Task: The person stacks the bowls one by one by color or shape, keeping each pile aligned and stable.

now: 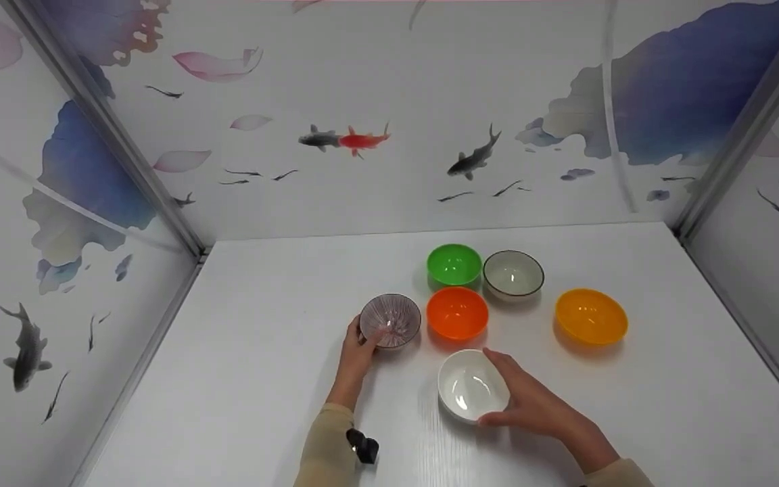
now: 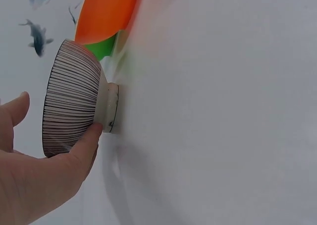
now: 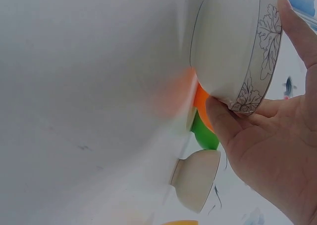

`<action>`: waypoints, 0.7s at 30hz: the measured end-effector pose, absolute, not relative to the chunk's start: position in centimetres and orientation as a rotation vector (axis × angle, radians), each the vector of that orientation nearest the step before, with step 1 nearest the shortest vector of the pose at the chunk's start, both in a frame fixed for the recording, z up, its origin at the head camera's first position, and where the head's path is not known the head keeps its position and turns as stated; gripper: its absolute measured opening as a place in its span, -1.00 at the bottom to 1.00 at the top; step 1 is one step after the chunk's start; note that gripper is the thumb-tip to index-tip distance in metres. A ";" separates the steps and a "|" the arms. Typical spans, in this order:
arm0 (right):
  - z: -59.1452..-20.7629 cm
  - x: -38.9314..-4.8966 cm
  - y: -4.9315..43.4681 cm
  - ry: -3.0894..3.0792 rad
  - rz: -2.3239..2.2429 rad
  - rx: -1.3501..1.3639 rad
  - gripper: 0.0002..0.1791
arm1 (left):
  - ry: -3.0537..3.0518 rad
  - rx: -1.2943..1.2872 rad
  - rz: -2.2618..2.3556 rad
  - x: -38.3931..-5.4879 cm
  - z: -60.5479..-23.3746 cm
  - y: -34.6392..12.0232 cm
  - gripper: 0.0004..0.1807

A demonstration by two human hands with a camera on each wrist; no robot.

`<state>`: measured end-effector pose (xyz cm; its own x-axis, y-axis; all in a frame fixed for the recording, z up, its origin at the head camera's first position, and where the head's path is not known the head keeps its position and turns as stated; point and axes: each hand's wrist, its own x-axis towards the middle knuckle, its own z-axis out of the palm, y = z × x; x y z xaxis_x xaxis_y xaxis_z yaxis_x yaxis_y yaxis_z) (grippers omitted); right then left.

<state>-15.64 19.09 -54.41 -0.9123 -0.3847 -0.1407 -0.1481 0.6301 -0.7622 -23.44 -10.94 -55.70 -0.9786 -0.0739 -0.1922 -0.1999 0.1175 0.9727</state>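
My left hand [image 1: 356, 348] grips a striped bowl [image 1: 389, 312], its thumb over the near rim. In the left wrist view, thin dark lines cover the outer wall of this striped bowl [image 2: 74, 96], and one of the left fingers [image 2: 89, 140] lies near its foot. My right hand [image 1: 538, 399] holds a white bowl [image 1: 467, 385] from the right, thumb and fingers spread along its side. A leaf-pattern band runs round this white bowl [image 3: 228, 46] below the rim in the right wrist view. Just beyond both hands stands an orange bowl [image 1: 457, 314].
A green bowl [image 1: 454, 265] and a pale grey bowl [image 1: 513, 275] with a dark rim stand side by side at the back. Off to the right is a yellow-orange bowl [image 1: 591, 316]. Walls painted with fish [image 1: 474, 155] enclose the white table [image 1: 261, 379].
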 end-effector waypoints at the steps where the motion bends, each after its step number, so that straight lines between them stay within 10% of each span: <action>1: -54.4 -15.6 19.1 2.562 -1.161 -0.428 0.35 | 2.263 -0.281 2.018 -23.4 -55.7 -10.9 -0.24; 21: -54.6 -15.6 19.3 2.569 -1.177 -0.501 0.33 | 2.218 -0.279 2.105 -23.1 -55.7 -11.0 -0.38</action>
